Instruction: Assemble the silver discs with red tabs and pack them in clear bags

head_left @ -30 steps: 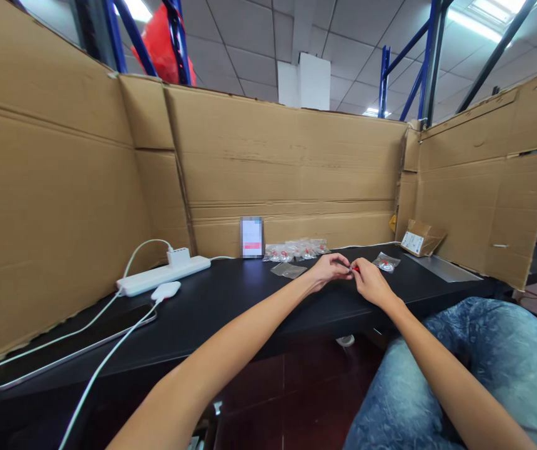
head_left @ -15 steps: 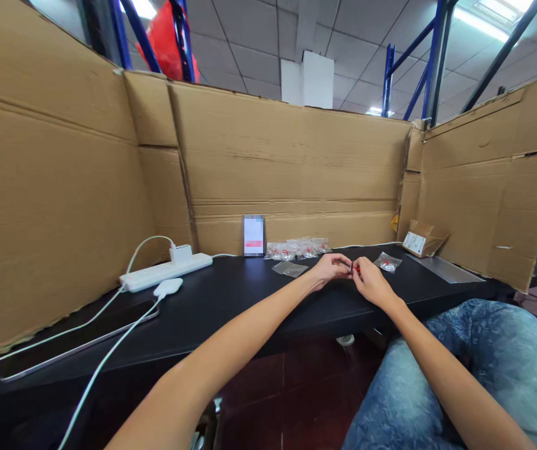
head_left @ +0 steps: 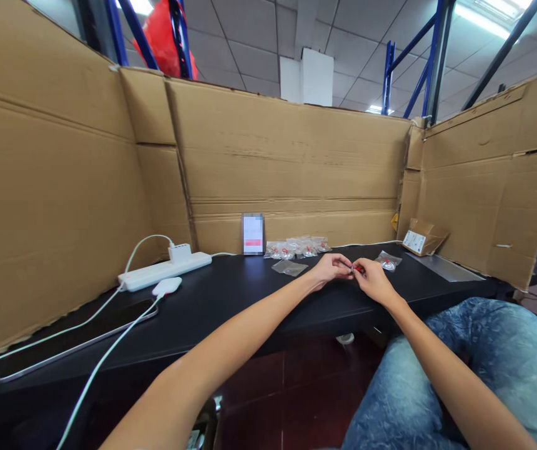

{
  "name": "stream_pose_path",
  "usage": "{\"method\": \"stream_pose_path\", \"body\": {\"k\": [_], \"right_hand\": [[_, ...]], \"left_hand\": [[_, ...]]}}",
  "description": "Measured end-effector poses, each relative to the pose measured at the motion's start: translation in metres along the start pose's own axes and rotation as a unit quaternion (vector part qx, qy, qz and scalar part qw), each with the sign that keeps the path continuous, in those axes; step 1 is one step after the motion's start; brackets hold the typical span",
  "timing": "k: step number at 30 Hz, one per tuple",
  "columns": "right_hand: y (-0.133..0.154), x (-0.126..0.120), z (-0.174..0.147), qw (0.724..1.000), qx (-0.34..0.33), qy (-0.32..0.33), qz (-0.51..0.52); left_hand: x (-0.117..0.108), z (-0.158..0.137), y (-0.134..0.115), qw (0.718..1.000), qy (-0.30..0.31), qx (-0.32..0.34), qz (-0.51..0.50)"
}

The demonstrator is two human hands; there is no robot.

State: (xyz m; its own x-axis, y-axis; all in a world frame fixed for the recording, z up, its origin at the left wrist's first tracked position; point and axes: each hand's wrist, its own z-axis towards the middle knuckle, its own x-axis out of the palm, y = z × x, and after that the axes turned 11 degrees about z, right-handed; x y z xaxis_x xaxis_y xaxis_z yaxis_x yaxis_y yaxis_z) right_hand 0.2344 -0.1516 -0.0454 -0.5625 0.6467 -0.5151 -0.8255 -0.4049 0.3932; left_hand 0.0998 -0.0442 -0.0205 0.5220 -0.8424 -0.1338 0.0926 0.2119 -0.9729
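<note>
Fingertip to fingertip, my left hand (head_left: 332,269) and my right hand (head_left: 370,276) meet just above the black table (head_left: 249,306). A small red piece (head_left: 357,269) shows at the right fingertips, pinched there; its kind is too small to make out. The left thumb and fingers are closed on something tiny and mostly hidden beside it. Right of my hands lies a clear plastic bag (head_left: 388,261) with red and pale bits inside. To their left, a flat clear bag (head_left: 289,267) rests on the table.
Several clear bags with red items (head_left: 297,247) lie along the back, beside an upright phone (head_left: 253,234). At left are a white power strip (head_left: 165,271), cables and a dark tablet (head_left: 80,340). A small carton (head_left: 424,237) stands right, within cardboard walls (head_left: 296,156).
Both hands stay in nearly the same place. The fingers have shifted slightly, and more of the red piece shows at the right fingertips.
</note>
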Motion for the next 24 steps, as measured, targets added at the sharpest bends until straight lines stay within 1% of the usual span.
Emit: {"method": "stream_pose_path", "body": {"k": [4,8,10,11,12,13,15,16,17,19,22,24], "right_hand": [[0.008,-0.002,0.000,1.000,0.013,-0.012,0.021],[0.015,-0.005,0.002,0.999,0.009,-0.027,0.040],[0.014,-0.005,0.002,0.995,0.029,-0.030,0.089],[0.013,-0.005,0.003,0.989,0.052,-0.033,0.134],[0.012,-0.005,0.003,0.978,0.082,-0.032,0.190],[0.010,-0.006,0.003,0.961,0.116,-0.025,0.251],[0.008,-0.006,0.003,0.917,0.177,0.005,0.357],[0.007,-0.006,0.003,0.899,0.195,0.024,0.391],[0.007,-0.007,0.003,0.888,0.203,0.040,0.412],[0.007,-0.008,0.002,0.877,0.203,0.057,0.432],[0.008,-0.010,0.001,0.863,0.216,0.064,0.452],[0.008,-0.011,0.001,0.853,0.234,0.072,0.461]], "left_hand": [[0.000,0.001,-0.002,1.000,-0.002,0.002,0.011],[0.000,0.001,-0.005,1.000,-0.003,0.009,0.017],[0.001,0.001,-0.007,1.000,0.018,0.016,0.011],[0.001,0.000,-0.008,0.999,0.033,0.021,0.007],[0.002,-0.001,-0.009,0.999,0.048,0.026,0.004],[0.002,-0.001,-0.010,0.998,0.060,0.030,0.004],[0.003,-0.002,-0.010,0.996,0.077,0.032,0.016],[0.003,-0.003,-0.011,0.996,0.080,0.030,0.027],[0.004,-0.003,-0.011,0.996,0.078,0.028,0.039],[0.003,-0.002,-0.011,0.996,0.057,0.025,0.064],[0.003,-0.001,-0.012,0.994,0.019,0.018,0.103],[0.003,-0.001,-0.012,0.992,0.015,0.019,0.122]]}}
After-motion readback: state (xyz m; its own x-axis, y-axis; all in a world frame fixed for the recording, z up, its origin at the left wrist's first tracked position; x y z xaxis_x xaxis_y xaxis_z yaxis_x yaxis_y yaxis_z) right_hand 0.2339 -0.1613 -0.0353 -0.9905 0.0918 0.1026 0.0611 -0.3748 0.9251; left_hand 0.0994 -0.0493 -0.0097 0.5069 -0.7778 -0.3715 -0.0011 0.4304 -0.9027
